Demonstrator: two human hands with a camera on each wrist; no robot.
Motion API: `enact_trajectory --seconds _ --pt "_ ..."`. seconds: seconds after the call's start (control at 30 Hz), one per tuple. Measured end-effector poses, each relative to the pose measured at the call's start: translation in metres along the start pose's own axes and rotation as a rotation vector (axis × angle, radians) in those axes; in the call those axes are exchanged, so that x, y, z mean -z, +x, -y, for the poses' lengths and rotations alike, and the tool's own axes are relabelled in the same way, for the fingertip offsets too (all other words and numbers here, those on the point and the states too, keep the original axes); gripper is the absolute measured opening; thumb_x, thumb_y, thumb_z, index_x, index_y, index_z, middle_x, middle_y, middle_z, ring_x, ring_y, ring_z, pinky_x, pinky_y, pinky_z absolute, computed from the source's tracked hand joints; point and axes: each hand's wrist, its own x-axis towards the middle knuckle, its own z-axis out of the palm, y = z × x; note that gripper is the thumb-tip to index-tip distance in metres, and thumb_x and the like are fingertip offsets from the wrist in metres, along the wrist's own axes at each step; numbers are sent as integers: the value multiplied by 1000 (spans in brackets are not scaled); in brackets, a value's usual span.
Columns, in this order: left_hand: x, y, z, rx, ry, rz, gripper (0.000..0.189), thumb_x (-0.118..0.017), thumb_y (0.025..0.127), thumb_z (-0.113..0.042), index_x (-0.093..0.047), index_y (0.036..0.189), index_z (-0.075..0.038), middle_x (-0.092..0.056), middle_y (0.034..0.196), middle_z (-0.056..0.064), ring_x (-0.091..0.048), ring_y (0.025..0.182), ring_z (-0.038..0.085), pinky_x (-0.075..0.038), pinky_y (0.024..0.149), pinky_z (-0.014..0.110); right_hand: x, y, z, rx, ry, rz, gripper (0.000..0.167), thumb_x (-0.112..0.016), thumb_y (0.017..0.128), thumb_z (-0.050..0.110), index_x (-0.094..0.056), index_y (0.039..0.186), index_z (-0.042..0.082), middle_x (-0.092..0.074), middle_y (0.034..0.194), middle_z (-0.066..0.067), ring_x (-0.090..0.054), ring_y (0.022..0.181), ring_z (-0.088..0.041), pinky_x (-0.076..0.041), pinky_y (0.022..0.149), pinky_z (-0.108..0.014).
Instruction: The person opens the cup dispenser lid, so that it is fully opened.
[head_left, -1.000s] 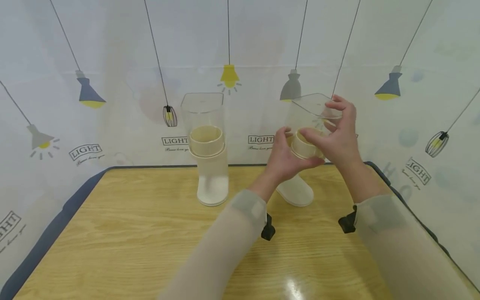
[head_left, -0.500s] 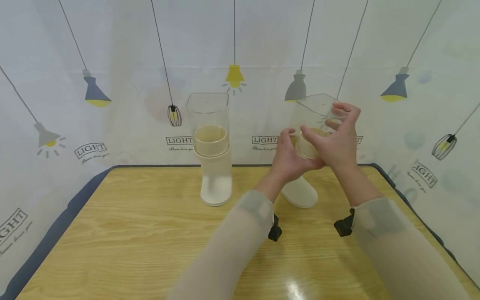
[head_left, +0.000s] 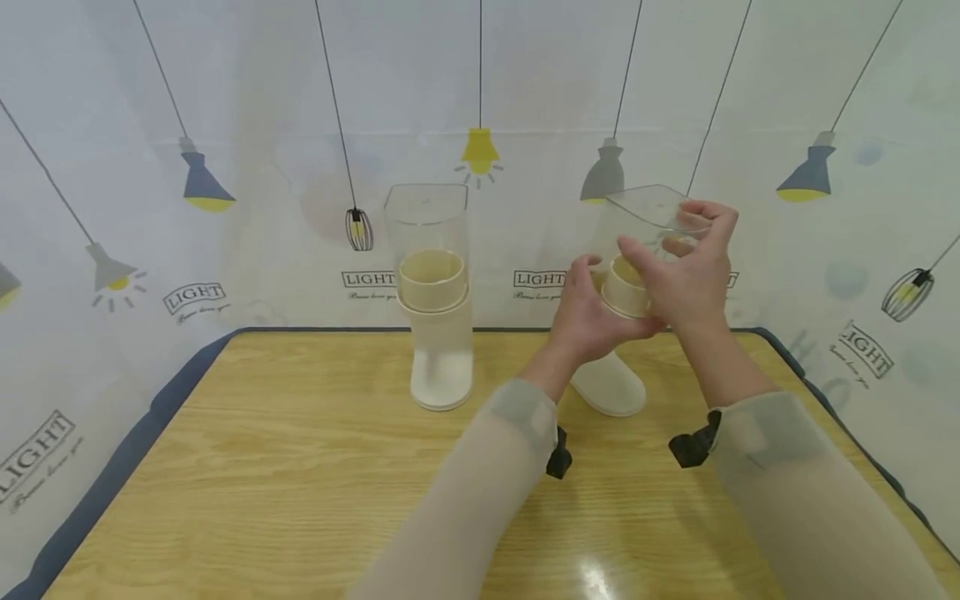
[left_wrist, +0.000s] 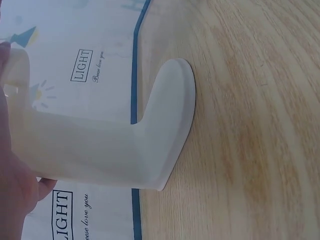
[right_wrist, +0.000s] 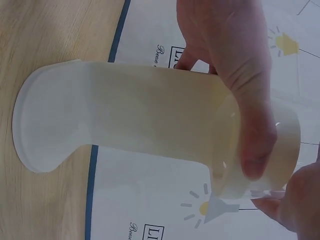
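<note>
A pale stand point(left_wrist: 90, 147) with a flat rounded foot point(head_left: 611, 385) stands on the table at the right. It carries a cream ring collar point(head_left: 622, 290) and a clear square-topped container point(head_left: 626, 218). My left hand point(head_left: 592, 321) grips the collar from the left, its thumb point(right_wrist: 257, 145) laid across the ring in the right wrist view. Higher up, my right hand point(head_left: 690, 279) holds the clear container, thumb on the near side and fingers round the right side near its rim. Part of the collar is hidden behind the hands.
A matching stand point(head_left: 441, 350) with its own clear container point(head_left: 427, 208) stands upright to the left. Behind the wooden table point(head_left: 300, 467) hangs a lamp-printed cloth point(head_left: 255, 167), with a blue band along the table's edge.
The whole head view has shifted slightly, so the scene sits further right. My right thumb has slid up a little from the collar; both hands keep their hold.
</note>
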Motion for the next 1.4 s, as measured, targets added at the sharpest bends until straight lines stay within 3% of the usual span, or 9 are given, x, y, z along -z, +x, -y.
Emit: enact_trajectory --seconds 0.4,0.63,0.9,1.17,1.4 --pt "3 -3 0 27 6 5 120 -99 64 -58 -29 155 -22 -48 140 0 -57 110 13 -55 89 26 0 -3 2 74 -41 35 88 -86 83 51 -31 148 30 -43 161 -2 -60 138 -31 -54 108 -56" --pt "2 -4 1 22 41 -22 119 -98 63 -61 -32 152 -19 -49 138 -1 -55 108 12 -53 89 25 4 -1 3 -3 1 46 85 -87 83 53 -32 145 35 -44 161 1 -62 137 -32 -55 108 -48" --pt "4 -6 -1 23 8 6 117 -97 65 -60 -32 153 -19 -49 135 -3 -56 108 11 -54 88 26 6 -3 7 73 -44 70 89 -85 84 53 -29 147 26 -42 162 -6 -60 138 -36 -53 110 -56" --pt "6 -5 4 -5 -22 -8 116 -99 64 -59 -34 153 -18 -51 135 -4 -57 108 10 -54 89 25 6 0 11 18 -44 82 89 -84 83 59 -29 147 29 -40 166 -6 -60 137 -36 -51 111 -54" --pt "7 -4 5 -13 -70 37 118 -100 64 -55 -33 155 -19 -51 135 -4 -58 108 10 -56 89 25 4 -4 10 57 -68 47 91 -82 85 58 -27 149 24 -41 162 -8 -61 135 -35 -54 108 -52"
